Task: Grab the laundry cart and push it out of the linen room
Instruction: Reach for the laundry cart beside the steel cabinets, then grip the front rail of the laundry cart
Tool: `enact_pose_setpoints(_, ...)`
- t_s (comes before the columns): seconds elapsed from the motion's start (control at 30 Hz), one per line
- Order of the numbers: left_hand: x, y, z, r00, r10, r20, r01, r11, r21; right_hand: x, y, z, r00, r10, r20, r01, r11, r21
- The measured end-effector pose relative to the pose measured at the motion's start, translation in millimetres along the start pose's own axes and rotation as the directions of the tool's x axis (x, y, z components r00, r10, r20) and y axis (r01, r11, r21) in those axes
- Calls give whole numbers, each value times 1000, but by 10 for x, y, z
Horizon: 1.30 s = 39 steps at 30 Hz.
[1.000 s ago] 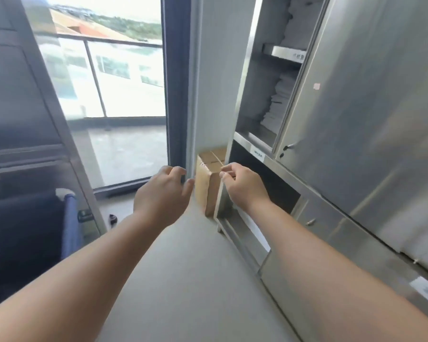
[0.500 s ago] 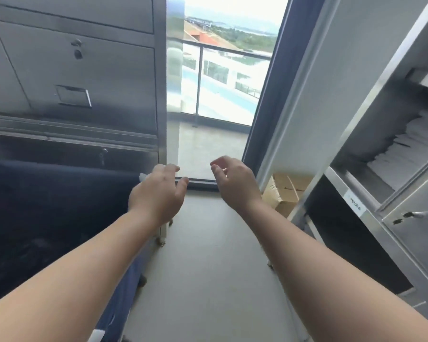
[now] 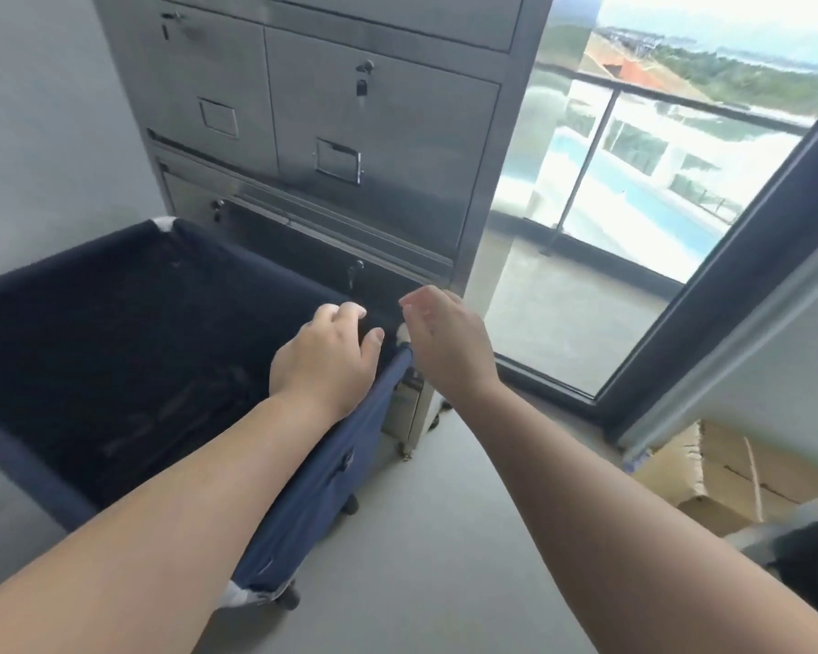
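The laundry cart [image 3: 322, 493] is a dark blue fabric bin on small black wheels, standing at the left against a steel cabinet. Its inside looks dark and I cannot tell what is in it. My left hand [image 3: 327, 361] hovers over the cart's right rim near the far corner, fingers loosely curled, holding nothing. My right hand [image 3: 449, 342] is just right of that corner, fingers apart and empty. Whether either hand touches the rim is unclear.
A steel cabinet [image 3: 374, 134] with locked drawers stands behind the cart. A glass balcony door [image 3: 610, 238] is at the right with a dark frame. A cardboard box [image 3: 728, 479] lies on the floor at the right. Grey floor [image 3: 421, 559] runs between cart and box.
My view has swung left from the right-hand shelves to the cart. Both hands moved with it and are now by the cart's far right corner.
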<state>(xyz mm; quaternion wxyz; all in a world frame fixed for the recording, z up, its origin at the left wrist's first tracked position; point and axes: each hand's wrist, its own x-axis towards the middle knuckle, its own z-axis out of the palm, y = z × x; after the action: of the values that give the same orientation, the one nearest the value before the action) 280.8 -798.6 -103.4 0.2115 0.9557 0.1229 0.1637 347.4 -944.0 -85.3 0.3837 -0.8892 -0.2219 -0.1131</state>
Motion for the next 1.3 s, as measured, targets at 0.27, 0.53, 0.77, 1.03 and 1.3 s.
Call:
enact_pose_setpoints(0.27, -160, 98, 241, 945, -297, -136, 314, 942, 120, 302, 308, 160, 943, -290, 163, 274, 955, 116)
enact_pose_setpoints(0.53, -453, 193, 460, 862, -476, -174, 501, 852, 150, 196, 420, 392, 889, -386, 245, 327, 912, 250)
enact_pose_setpoints(0.77, -793, 74, 562, 818, -546, -182, 571, 807, 147, -34, 442, 542, 857, -412, 310, 339, 904, 262)
enact_pose_setpoints(1.03, -1014, 22, 688, 775, -608, -175, 632, 756, 170, -100, 548, 734, 763, -519, 385, 461, 855, 237)
enact_pose_setpoints(1.3, -800, -95, 1224, 639, -725, -255, 769, 598, 226, 180, 996, 1193, 602, -610, 515, 503, 791, 349)
